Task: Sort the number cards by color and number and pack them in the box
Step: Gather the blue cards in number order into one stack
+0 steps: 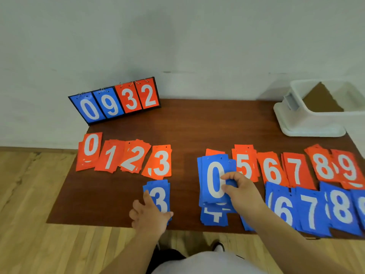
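Table [187,125], one. Red piles [161,163] in the far row: nine with readable faces, 0, 1, 2, 3, 5, 6, 7, 8 and 9. A tenth red pile [214,151] shows behind the blue 0 stack [214,180], its number hidden.

Blue, near row: 3 pile [160,189], 4 pile [214,217], 6 pile [282,210], 7 pile [311,210] and 8 pile [341,208]. One further blue pile [362,204] is cut off at the right edge.

Right hand [237,190] pinches the blue 0 stack at its right edge, thumb and fingers curled on it, above the 4 pile.

Left hand [150,214] lies on the 3 pile's near end, forefinger and thumb spread. Whether it clamps the pile cannot be told.

One white box [308,123] stands at the far right corner, with one brown sheet [322,99] inside.

One scoreboard [116,101] stands at the far left: two blue cards, two red.
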### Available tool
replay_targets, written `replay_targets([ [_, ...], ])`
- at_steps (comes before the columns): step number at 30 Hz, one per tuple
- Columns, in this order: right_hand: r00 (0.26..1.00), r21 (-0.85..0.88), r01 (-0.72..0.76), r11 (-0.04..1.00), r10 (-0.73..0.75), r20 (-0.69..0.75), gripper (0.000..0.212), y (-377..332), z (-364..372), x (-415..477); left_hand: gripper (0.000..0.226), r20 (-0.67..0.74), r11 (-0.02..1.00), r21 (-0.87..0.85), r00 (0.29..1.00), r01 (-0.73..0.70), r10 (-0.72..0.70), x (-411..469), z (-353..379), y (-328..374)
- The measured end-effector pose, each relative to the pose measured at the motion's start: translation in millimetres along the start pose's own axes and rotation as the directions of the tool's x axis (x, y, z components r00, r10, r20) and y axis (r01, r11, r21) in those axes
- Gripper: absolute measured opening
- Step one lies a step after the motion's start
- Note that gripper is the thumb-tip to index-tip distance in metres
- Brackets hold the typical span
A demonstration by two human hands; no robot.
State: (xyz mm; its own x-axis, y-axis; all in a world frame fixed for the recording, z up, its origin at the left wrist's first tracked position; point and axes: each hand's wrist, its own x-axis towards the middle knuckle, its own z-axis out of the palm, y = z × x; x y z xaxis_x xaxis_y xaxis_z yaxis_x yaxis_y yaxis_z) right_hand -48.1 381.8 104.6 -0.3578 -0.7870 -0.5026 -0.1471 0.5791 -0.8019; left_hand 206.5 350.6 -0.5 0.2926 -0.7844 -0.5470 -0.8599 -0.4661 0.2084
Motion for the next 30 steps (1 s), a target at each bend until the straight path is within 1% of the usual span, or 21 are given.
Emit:
replay_targets([
  [4, 0.999, -0.045, -0.046, 0.998, 0.047, 0.022, 0.018, 15.1, -17.6, 1.7, 0.125, -0.040, 0.987, -0.151, 0.998, 0.051, -0.058, -8.6, 14.9, 8.4],
  [8, 0.997, -0.066, -0.058, 0.996, 0.061, 0.054, 0.017, 20.1, -24.9, -2.2, 0.117, -0.052, 0.943, -0.333, 0.999, -0.024, 0.007, -16.4, 19.9, 4.7],
  [10, 0.996, -0.058, -0.060, 0.997, 0.063, 0.067, 0.018, 20.6, -24.9, -3.7, 0.111, -0.061, 0.928, -0.367, 0.997, -0.056, 0.036, -21.0, 21.4, 3.3],
  [12, 0.996, -0.058, -0.061, 0.996, 0.064, 0.069, 0.017, 22.8, -22.7, -4.9, 0.099, -0.056, 0.921, -0.381, 0.997, -0.075, 0.059, -25.2, 22.1, 1.1],
  [16, 0.997, -0.001, -0.068, 0.998, 0.068, 0.046, 0.017, 24.8, -16.1, -10.2, 0.058, -0.032, 0.864, -0.489, 0.992, -0.122, 0.122, -35.0, 16.2, -4.0],
  [19, 0.996, 0.035, -0.075, 0.997, 0.073, 0.041, 0.017, 19.4, -10.4, -13.0, 0.043, -0.040, 0.793, -0.586, 0.984, -0.166, 0.176, -48.1, -0.3, -5.8],
  [21, 0.994, 0.093, -0.106, 0.990, 0.103, 0.043, 0.019, 13.2, -4.4, -14.2, 0.037, -0.024, 0.741, -0.647, 0.976, -0.181, 0.217, -55.1, -15.0, -7.2],
  [22, 0.990, 0.161, -0.137, 0.977, 0.129, 0.061, 0.021, 9.0, 0.0, -14.9, 0.035, -0.019, 0.725, -0.661, 0.970, -0.194, 0.242, -57.6, -23.2, -8.2],
  [23, 0.983, 0.275, -0.177, 0.945, 0.155, 0.100, 0.023, 4.6, 4.7, -15.4, 0.034, -0.012, 0.708, -0.676, 0.963, -0.207, 0.270, -59.4, -31.0, -9.2],
  [25, 0.957, 0.508, -0.266, 0.819, 0.162, 0.241, 0.024, -9.3, 15.4, -22.2, 0.036, -0.010, 0.660, -0.713, 0.944, -0.237, 0.329, -59.9, -45.9, -9.9],
  [26, 0.943, 0.568, -0.295, 0.768, 0.140, 0.301, 0.023, -17.1, 20.6, -27.4, 0.037, -0.015, 0.636, -0.729, 0.935, -0.252, 0.354, -60.1, -53.1, -8.9],
  [27, 0.934, 0.593, -0.306, 0.745, 0.115, 0.338, 0.023, -23.1, 25.7, -31.8, 0.038, -0.022, 0.616, -0.741, 0.926, -0.269, 0.378, -59.6, -59.4, -7.6],
  [28, 0.931, 0.590, -0.297, 0.751, 0.090, 0.354, 0.023, -26.4, 31.7, -34.6, 0.038, -0.024, 0.592, -0.757, 0.917, -0.276, 0.397, -59.4, -64.8, -5.4],
  [29, 0.937, 0.570, -0.273, 0.775, 0.079, 0.340, 0.023, -27.0, 38.0, -35.5, 0.037, -0.023, 0.571, -0.771, 0.909, -0.282, 0.417, -59.2, -69.1, -2.8],
  [30, 0.951, 0.517, -0.230, 0.824, 0.079, 0.298, 0.024, -25.5, 44.7, -35.6, 0.035, -0.030, 0.552, -0.779, 0.897, -0.297, 0.440, -60.4, -73.2, 1.1],
])
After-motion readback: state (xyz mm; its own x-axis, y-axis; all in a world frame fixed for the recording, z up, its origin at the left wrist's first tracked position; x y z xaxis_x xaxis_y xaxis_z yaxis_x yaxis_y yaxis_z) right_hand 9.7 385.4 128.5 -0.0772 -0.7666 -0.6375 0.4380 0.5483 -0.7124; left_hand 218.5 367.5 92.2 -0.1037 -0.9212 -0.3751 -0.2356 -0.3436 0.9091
